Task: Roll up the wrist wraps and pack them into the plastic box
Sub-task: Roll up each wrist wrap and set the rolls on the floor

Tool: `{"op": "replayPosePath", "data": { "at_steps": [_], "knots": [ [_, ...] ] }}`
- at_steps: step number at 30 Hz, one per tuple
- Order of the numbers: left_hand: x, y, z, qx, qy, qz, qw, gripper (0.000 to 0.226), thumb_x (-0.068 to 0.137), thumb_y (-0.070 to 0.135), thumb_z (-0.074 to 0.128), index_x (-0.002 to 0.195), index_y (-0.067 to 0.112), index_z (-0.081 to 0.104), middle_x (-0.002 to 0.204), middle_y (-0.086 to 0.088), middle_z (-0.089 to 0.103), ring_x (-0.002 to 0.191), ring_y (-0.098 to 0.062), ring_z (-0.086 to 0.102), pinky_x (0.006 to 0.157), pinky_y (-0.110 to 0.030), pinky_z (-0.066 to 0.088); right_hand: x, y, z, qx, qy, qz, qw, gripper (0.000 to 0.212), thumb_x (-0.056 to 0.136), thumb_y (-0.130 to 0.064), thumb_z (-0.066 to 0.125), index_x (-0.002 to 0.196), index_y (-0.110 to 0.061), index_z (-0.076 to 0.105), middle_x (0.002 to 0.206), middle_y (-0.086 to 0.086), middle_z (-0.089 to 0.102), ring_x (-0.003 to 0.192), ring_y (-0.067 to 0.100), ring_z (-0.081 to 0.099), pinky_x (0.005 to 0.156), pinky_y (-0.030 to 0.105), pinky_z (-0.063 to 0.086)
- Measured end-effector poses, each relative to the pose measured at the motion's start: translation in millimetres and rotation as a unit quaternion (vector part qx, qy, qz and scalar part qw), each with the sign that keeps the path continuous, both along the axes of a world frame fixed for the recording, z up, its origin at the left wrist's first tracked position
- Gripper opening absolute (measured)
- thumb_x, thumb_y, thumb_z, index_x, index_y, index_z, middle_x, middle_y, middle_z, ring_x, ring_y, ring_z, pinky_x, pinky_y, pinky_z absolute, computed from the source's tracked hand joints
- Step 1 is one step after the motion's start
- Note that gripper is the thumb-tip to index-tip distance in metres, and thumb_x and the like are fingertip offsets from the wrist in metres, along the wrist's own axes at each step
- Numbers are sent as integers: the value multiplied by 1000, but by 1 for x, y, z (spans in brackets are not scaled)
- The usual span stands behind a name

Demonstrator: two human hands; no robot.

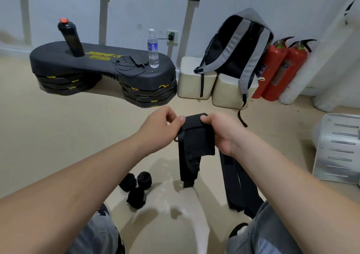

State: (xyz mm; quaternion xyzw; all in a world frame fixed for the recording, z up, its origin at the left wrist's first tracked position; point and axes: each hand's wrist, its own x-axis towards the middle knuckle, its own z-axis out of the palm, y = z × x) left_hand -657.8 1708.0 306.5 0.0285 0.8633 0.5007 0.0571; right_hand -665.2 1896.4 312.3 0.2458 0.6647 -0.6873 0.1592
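The left hand and the right hand are raised together in front of the person. Each pinches the top edge of a black wrist wrap between thumb and curled fingers. The wrap's upper part is folded over between the two thumbs, and its long tail hangs straight down, ending just above the beige floor.

Below the left forearm, three rolled wraps lie bunched together on the floor. Under the right forearm, a flat unrolled wrap stretches along the floor towards the person's knee. A pale slotted plastic box sits on the floor at the far right, well apart from the hands.

Against the wall beyond stands a black step platform carrying a black shaker bottle and a clear water bottle. To its right, a grey backpack leans over cream blocks beside two red fire extinguishers.
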Motion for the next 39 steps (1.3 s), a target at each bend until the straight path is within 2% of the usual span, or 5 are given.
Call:
{"op": "replayPosePath", "data": {
  "at_steps": [6, 17, 24, 34, 39],
  "knots": [
    [-23, 3, -1, -118, 91, -101, 984, 11, 105, 23, 59, 109, 28, 68, 109, 8, 66, 83, -7, 62, 81, -30, 48, -24, 15, 9, -5, -6, -9, 1000, 16, 89, -13, 59, 102, -10, 67, 89, 11, 72, 75, 30, 69, 73, 38, 56],
    [-36, 20, -5, -180, 135, -170, 960, 61, 85, 18, 54, 142, 39, 62, 122, 7, 64, 113, -22, 61, 94, -43, 53, -45, 13, -4, -18, 22, 61, 998, 18, 97, -6, 52, 94, -7, 70, 83, 8, 71, 75, 24, 70, 68, 36, 55],
    [-33, 15, -3, -146, 130, -115, 974, 62, 84, 24, 40, 136, 48, 64, 111, 8, 79, 97, -23, 67, 85, -42, 56, -40, 13, 5, -42, 67, 118, 990, 5, 99, -9, 62, 102, -9, 66, 96, 12, 65, 93, 28, 62, 85, 40, 51],
    [-33, 18, -8, 0, 45, -28, 999, 36, 96, 0, 50, 108, 24, 75, 94, 7, 74, 84, -6, 65, 72, -20, 48, -29, 27, 3, 17, 168, 172, 971, 50, 93, 11, 69, 136, -14, 64, 107, 15, 79, 97, 27, 75, 91, 39, 62],
    [-31, 17, -7, 94, -13, -10, 995, 28, 101, 9, 55, 111, 29, 72, 101, 3, 77, 98, -22, 73, 92, -46, 62, -27, 25, 5, 35, 186, 158, 969, 49, 91, 5, 74, 135, -15, 64, 107, 17, 79, 94, 24, 75, 83, 37, 62]
  ]
}}
